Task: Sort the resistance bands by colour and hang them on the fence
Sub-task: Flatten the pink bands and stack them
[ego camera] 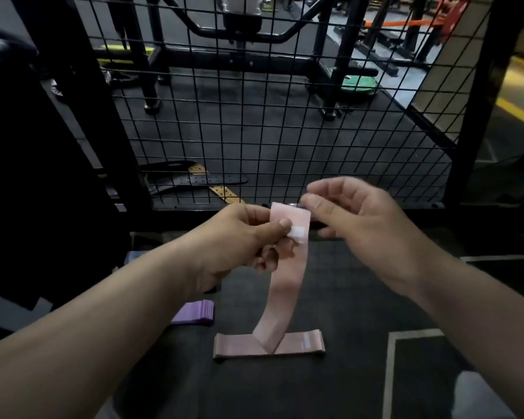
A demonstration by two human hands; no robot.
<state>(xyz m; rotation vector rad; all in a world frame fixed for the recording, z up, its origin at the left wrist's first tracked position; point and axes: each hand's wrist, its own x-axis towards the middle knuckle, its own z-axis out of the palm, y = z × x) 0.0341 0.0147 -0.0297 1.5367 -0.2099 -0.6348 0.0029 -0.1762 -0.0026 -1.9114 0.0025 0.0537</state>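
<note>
Facing the wire-mesh fence (242, 116) at twelve o'clock, the left hand (239, 237) pinches a pink resistance band (288, 285) near its top; the right hand (360, 225) pinches its one-o'clock corner. Hanging seems in hand: next, loop it through the mesh.

Purple band stack (198, 312) half behind L forearm (103, 313)

A hanging band (286, 288) dropped between the left hand (239, 237) and right hand (360, 225), before the fence (285, 131), its lower end over a pile of bands (239, 346). Another pile (195, 313) lay further left. Behind the fence lay what seemed to be belts (194, 179).
</note>
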